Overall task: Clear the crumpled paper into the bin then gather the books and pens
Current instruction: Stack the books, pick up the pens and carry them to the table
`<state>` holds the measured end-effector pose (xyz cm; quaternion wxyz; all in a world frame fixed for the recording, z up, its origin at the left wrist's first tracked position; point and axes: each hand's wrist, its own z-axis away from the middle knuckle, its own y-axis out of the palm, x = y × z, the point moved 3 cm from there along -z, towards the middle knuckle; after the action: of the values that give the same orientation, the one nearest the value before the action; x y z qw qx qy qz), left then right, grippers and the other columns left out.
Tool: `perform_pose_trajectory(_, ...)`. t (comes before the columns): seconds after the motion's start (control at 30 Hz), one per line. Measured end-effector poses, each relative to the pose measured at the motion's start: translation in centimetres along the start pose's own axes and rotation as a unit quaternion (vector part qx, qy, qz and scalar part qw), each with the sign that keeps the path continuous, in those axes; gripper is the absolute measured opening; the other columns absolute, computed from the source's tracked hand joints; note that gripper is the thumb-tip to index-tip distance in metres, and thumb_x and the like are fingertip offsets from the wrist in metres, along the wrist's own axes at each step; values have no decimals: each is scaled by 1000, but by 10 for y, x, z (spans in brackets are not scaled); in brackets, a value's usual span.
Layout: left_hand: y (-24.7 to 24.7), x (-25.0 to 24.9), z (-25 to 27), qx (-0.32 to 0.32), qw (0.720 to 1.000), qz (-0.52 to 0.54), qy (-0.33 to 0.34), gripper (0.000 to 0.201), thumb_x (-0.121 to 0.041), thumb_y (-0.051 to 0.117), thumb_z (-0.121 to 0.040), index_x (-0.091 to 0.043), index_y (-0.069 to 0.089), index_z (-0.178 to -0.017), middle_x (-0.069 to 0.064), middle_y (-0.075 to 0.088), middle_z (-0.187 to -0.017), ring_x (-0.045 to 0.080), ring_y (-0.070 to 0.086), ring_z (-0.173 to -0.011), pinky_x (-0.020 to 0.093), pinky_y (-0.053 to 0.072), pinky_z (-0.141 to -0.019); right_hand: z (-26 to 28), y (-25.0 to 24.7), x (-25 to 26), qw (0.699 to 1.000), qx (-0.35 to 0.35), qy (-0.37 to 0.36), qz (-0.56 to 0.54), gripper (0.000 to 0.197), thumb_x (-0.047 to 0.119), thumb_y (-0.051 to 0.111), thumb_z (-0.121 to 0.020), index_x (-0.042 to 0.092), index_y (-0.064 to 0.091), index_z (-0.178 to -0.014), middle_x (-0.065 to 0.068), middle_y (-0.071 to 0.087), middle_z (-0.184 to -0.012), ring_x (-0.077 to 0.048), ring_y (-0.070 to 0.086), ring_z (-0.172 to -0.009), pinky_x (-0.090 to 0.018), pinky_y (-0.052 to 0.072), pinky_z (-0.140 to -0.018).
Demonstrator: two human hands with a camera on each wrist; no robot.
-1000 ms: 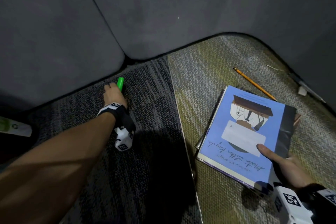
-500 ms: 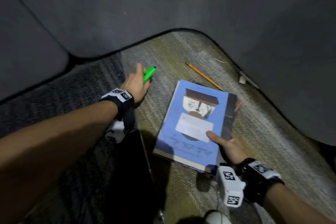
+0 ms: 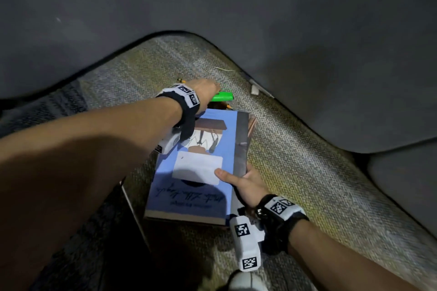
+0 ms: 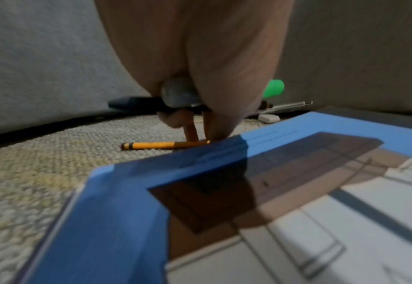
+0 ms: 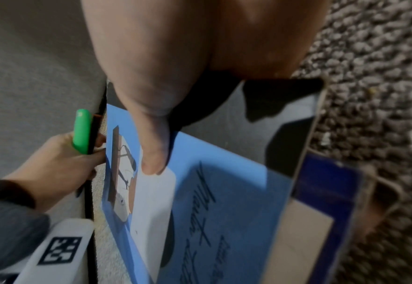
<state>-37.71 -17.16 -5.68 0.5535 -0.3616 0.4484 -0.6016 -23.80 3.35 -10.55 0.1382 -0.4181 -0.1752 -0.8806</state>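
A blue-covered book (image 3: 198, 168) tops a small stack on the light carpet. My right hand (image 3: 241, 184) grips its right edge, thumb (image 5: 152, 153) flat on the cover. More covers (image 5: 328, 192) stick out beneath it. My left hand (image 3: 204, 88) reaches past the book's far edge. It holds a green marker (image 3: 222, 96) and a dark pen (image 4: 132, 101). Its fingertips (image 4: 190, 132) touch an orange pencil (image 4: 161, 145) lying on the carpet against the book's edge. In the right wrist view the green marker (image 5: 82, 130) juts from my left hand (image 5: 54, 167).
Grey upholstered cushions (image 3: 236, 7) wall in the carpet at the back and right. A white eraser (image 3: 255, 89) and a thin metal rod (image 4: 287, 106) lie by the cushion base. Dark carpet (image 3: 71, 106) lies left of a seam strip (image 3: 134, 208). A shoe tip (image 3: 246, 282) shows at the bottom.
My left hand carried the green marker from the dark carpet on the left across to the pencil beyond the book. The right hand kept its hold on the blue book.
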Motion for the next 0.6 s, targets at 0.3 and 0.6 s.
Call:
perform_pose_trajectory(0.3,-6,-14,-17,-16,995,-60,78,34,2,53,-84,-5,41,-115,17,45,-113,40,59,-87,40,38,-63,-4,-2,-4,999,-3,-3,-36,50,13,81,-75,9,61,-120,-5,74,-106,-21,71,-97,-34,58,-82)
perform_pose_trajectory(0.6,-25,-54,-57,-15,988,-103,114,59,-16,53,-89,-26,29,-142,15,63,-117,37,63,-101,39,47,-74,-9,-2,-6,994,14,17,-108,49,0,79,-73,4,62,-119,-15,72,-108,-32,70,-97,-41,58,-83)
